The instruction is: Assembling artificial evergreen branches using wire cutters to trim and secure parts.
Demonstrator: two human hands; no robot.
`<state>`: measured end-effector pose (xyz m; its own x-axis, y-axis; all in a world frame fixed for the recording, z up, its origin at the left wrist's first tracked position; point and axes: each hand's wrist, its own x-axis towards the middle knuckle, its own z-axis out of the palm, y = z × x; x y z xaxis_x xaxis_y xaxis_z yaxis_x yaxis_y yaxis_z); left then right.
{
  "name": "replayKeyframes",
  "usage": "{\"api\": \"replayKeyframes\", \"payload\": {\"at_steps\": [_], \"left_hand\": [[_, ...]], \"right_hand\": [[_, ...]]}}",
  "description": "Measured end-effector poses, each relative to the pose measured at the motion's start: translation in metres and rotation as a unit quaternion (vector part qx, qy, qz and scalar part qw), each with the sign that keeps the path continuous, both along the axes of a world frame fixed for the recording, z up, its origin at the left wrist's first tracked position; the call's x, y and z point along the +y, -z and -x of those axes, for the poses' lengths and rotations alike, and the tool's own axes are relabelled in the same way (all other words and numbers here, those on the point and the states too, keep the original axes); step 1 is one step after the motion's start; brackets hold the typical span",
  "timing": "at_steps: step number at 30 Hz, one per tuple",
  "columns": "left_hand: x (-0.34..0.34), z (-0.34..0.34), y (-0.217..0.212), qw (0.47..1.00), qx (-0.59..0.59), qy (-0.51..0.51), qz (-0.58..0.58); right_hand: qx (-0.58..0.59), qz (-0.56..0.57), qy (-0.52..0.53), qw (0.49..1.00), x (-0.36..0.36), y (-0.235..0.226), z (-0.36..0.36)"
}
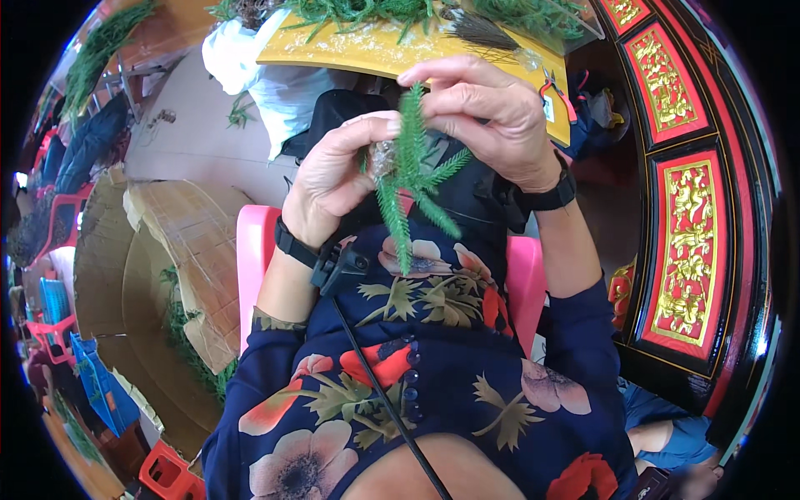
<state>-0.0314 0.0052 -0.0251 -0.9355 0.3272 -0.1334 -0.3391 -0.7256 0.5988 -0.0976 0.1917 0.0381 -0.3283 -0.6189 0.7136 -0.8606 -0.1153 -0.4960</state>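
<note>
- At the centre of the view, both hands meet over a green artificial pine sprig (410,171), held above the lap.
- Right hand (487,125), at one o'clock from the sprig: thumb and forefinger pressed together on the sprig's upper tip, the other fingers curled behind.
- Left hand (333,179), at nine o'clock: fingers closed round the stem, where a small clear wrapped bundle (382,157) sits against the thumb.
- Sprig: upright, side branchlets fanning toward four o'clock, lower tip hanging over the floral dress (433,367).
- Step in hand, as judged: binding or shaping the sprig at the stem; a further move would call for a steady left-hand hold while the right works the tip.
- Each wrist carries a black band (550,198).
- At twelve o'clock, a yellow table (367,46) bears more green sprigs (358,12); red-handled pliers (557,90) lie at its one-o'clock edge.
- Pink chair (254,258) shows at eight o'clock.
</note>
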Motion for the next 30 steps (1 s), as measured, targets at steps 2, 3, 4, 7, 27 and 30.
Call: {"api": "replayKeyframes", "payload": {"at_steps": [2, 3, 4, 7, 27, 30], "left_hand": [[-0.004, 0.001, 0.004, 0.999, -0.014, 0.011, -0.026], [-0.006, 0.001, 0.004, 0.999, 0.01, 0.037, -0.029], [-0.009, 0.001, 0.004, 0.997, 0.034, 0.062, -0.032], [-0.007, -0.002, -0.004, 0.995, 0.066, 0.072, 0.014], [0.008, -0.008, -0.027, 0.971, 0.082, -0.061, 0.215], [0.001, -0.003, -0.019, 0.977, 0.095, -0.025, 0.191]], "right_hand": [[0.026, -0.009, -0.009, 1.0, 0.0, -0.006, -0.002], [0.053, -0.018, -0.019, 0.998, 0.0, -0.009, -0.004], [0.079, -0.027, -0.028, 0.996, 0.0, -0.01, -0.006], [0.059, -0.043, -0.015, 0.997, 0.005, -0.012, -0.011], [0.072, -0.1, 0.047, 0.991, 0.018, -0.003, 0.0], [0.137, -0.113, 0.03, 0.984, 0.017, -0.006, 0.002]]}}
